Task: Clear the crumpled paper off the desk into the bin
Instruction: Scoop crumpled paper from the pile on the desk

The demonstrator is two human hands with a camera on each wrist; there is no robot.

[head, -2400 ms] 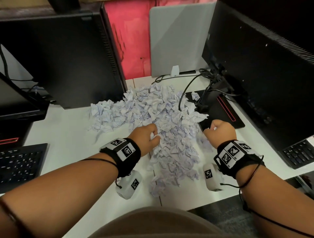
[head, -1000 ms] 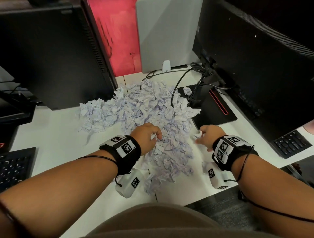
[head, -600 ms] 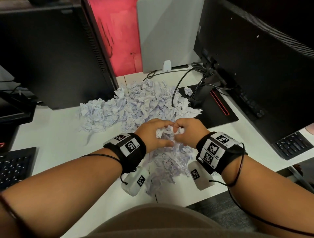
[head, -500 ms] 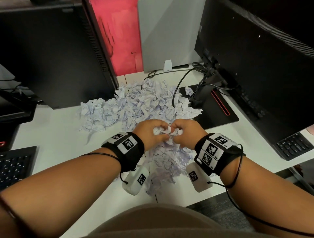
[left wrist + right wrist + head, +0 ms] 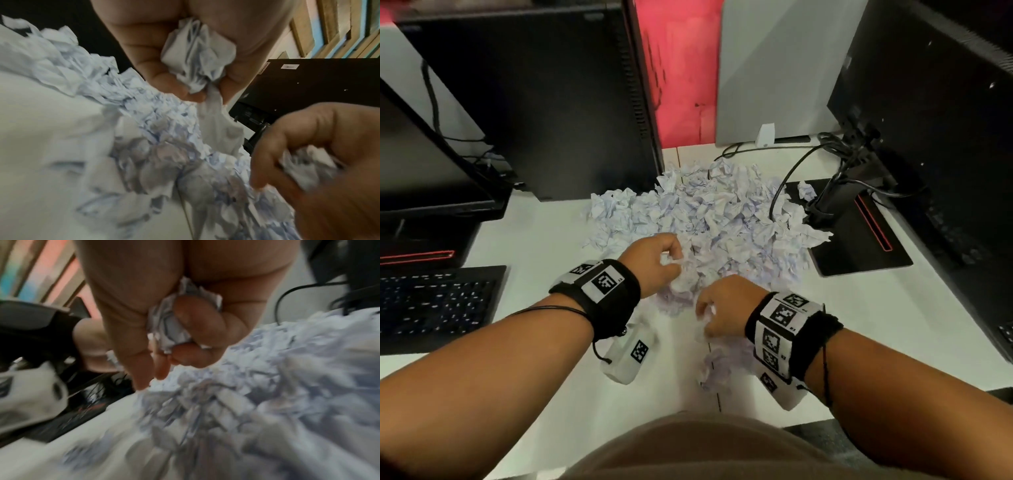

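A big heap of crumpled white paper [image 5: 715,219] with blue print covers the middle of the white desk [image 5: 534,240]. My left hand [image 5: 654,263] sits at the heap's near left edge, its fingers curled round a paper wad [image 5: 195,55]. My right hand [image 5: 722,308] is nearer to me at the heap's front, fingers wrapped round another wad [image 5: 174,321]. In the left wrist view the right hand [image 5: 308,154] shows at the right with paper inside it. No bin is in view.
A black computer tower [image 5: 534,96] stands at the back left, a keyboard [image 5: 431,301] at the left. A monitor [image 5: 935,137], its stand base [image 5: 859,233] and cables [image 5: 791,171] border the heap on the right. A grey panel [image 5: 774,68] stands behind.
The two hands, pressed together over one clump half a second ago, have parted. The right hand has drawn back toward me with paper; the left stays at the heap gripping its wad.
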